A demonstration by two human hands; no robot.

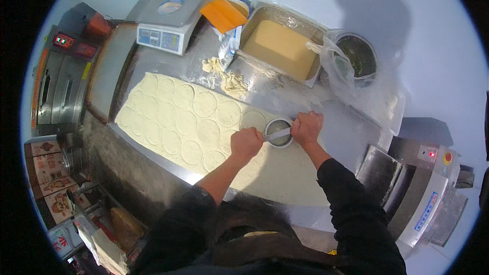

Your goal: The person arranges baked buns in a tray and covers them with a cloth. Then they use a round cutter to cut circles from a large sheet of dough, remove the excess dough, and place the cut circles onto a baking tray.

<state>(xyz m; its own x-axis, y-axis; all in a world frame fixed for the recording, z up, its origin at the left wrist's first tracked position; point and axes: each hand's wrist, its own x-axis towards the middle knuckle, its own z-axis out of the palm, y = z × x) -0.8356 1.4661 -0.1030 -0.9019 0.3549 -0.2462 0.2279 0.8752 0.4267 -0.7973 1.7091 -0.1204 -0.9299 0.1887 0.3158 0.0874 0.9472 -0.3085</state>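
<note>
Dough sheet point(285, 178) lies flat on the worktop point(349, 127), circles marked across its left part. Round cutter point(277, 134) at the sheet's far edge, right of the marked circles. Left hand point(246, 144) — grip clenched on the cutter's left end; right hand point(306, 128) — grip clenched on its right end. Beyond the sheet: dough scraps point(234, 84), scale point(173, 15), metal tray point(291, 19).

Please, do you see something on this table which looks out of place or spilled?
Yes: the crumpled dough scraps lie loose on the steel table, just beyond the flat dough sheet. They look untidy next to its neatly marked circles. The orange panel also sits askew beside the digital scale.
</note>
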